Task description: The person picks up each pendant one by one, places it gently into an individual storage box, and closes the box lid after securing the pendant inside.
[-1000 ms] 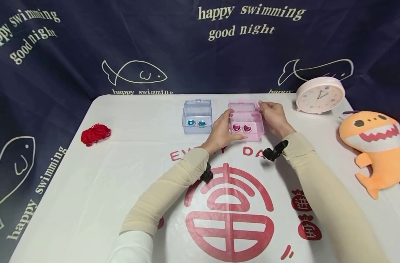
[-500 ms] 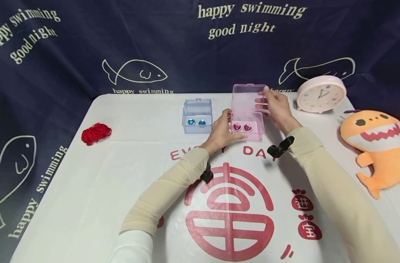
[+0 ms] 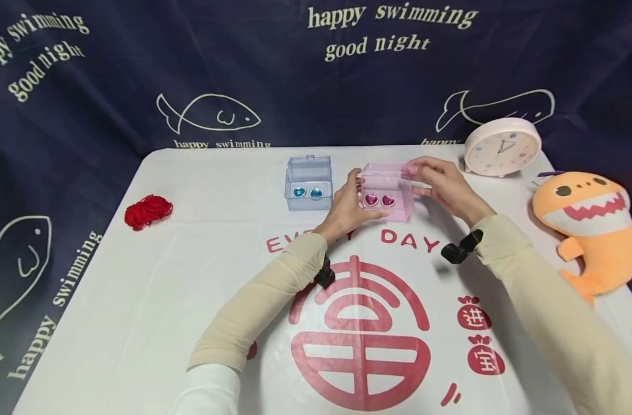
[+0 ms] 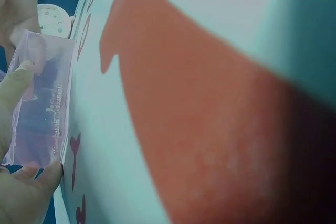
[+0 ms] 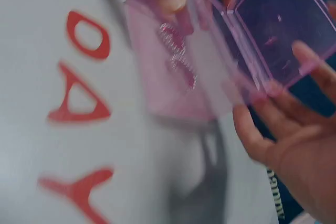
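Observation:
A clear pink plastic box (image 3: 399, 210) stands on the table with its hinged lid raised. Inside lie two heart-shaped pink gems (image 3: 371, 199) with pale beaded rims. My left hand (image 3: 344, 210) grips the box from its left side; in the left wrist view its thumb (image 4: 18, 80) lies across the box. My right hand (image 3: 446, 181) is at the lid's right edge. Its fairly straight, spread fingers (image 5: 310, 114) touch the lid (image 5: 283, 22) in the right wrist view. To the left stands a clear blue box (image 3: 309, 204), lid raised, holding two blue gems (image 3: 298, 191).
A bundle of red yarn (image 3: 148, 211) lies at the far left of the white table. At the back right is a pale pink clock (image 3: 503, 147), with an orange plush shark (image 3: 598, 230) in front of it. A dark printed cloth (image 3: 290, 86) hangs behind.
The pink lid swung from leaning back to upright, and now shows lower and foreshortened. My right hand rose with it, then came down. My left hand stayed on the box.

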The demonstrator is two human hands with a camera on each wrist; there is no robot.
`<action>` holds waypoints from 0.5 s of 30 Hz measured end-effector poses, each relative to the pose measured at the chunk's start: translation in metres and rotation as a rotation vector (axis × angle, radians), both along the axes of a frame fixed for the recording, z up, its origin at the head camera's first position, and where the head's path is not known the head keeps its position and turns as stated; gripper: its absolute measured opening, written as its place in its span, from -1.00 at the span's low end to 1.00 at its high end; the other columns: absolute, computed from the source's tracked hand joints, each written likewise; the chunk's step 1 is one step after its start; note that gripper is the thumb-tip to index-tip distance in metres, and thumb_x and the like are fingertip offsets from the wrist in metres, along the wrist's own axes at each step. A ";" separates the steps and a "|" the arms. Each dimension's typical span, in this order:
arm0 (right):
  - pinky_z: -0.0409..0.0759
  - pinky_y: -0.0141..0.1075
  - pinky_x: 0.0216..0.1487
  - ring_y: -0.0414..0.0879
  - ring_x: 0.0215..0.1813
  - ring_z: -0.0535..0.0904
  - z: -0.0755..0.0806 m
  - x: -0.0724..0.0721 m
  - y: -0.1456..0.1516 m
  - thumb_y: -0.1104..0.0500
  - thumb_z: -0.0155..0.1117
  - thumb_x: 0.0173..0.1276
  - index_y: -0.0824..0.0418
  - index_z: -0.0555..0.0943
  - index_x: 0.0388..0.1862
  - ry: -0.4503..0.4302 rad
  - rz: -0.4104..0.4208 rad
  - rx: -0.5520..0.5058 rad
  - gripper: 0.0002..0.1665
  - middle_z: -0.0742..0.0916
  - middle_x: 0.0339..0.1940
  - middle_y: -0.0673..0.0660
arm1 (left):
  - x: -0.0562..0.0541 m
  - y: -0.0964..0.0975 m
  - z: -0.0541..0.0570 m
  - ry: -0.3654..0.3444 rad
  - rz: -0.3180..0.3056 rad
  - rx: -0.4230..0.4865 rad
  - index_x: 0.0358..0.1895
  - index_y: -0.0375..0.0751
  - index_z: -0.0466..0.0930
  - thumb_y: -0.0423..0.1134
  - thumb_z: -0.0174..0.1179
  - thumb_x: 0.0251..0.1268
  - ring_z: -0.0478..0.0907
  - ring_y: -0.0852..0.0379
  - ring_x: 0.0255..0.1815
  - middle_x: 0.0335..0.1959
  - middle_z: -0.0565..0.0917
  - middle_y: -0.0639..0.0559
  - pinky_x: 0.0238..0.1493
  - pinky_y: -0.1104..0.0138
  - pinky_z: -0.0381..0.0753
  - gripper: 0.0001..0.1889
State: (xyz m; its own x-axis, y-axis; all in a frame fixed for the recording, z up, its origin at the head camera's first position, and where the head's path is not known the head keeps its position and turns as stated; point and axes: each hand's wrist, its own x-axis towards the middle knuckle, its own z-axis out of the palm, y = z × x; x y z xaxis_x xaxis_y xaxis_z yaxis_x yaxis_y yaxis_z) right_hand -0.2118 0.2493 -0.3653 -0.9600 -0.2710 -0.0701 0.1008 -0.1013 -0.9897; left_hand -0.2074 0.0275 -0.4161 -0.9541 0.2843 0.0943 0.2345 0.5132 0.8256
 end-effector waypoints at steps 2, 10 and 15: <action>0.64 -0.42 -0.01 -0.27 0.03 0.62 -0.004 0.003 0.003 0.32 0.15 0.39 0.30 0.59 0.03 0.040 0.045 0.090 -0.74 0.67 0.06 0.04 | 0.000 -0.001 0.000 0.016 -0.011 -0.009 0.47 -0.13 -0.01 -0.06 0.58 -0.17 0.51 0.06 0.18 0.24 0.51 -0.10 0.22 0.27 0.53 0.13; 0.35 -0.51 0.34 -0.03 0.46 0.31 -0.018 0.007 0.006 0.49 0.29 0.18 0.44 0.53 0.13 0.129 0.074 0.365 -0.52 0.37 0.45 0.21 | 0.000 -0.002 -0.001 0.058 -0.046 -0.062 0.45 0.03 0.14 0.00 0.54 -0.12 0.48 0.10 0.12 0.17 0.51 -0.06 0.13 0.27 0.54 0.01; 0.36 -0.55 0.32 0.07 0.50 0.25 -0.023 0.009 0.005 0.55 0.31 0.10 0.47 0.51 0.14 0.146 0.078 0.356 -0.45 0.31 0.49 0.21 | -0.001 -0.001 0.000 0.032 -0.038 -0.051 0.43 0.09 0.17 0.13 0.39 0.05 0.46 0.10 0.15 0.20 0.48 -0.04 0.15 0.23 0.54 -0.13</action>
State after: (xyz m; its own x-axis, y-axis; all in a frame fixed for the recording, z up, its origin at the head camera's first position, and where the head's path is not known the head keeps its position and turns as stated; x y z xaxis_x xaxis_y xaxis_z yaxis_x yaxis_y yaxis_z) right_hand -0.2030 0.2546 -0.3882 -0.9443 -0.3271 -0.0369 -0.0500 0.2535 -0.9660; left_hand -0.2081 0.0269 -0.4158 -0.9393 0.3253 0.1090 0.2804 0.5450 0.7902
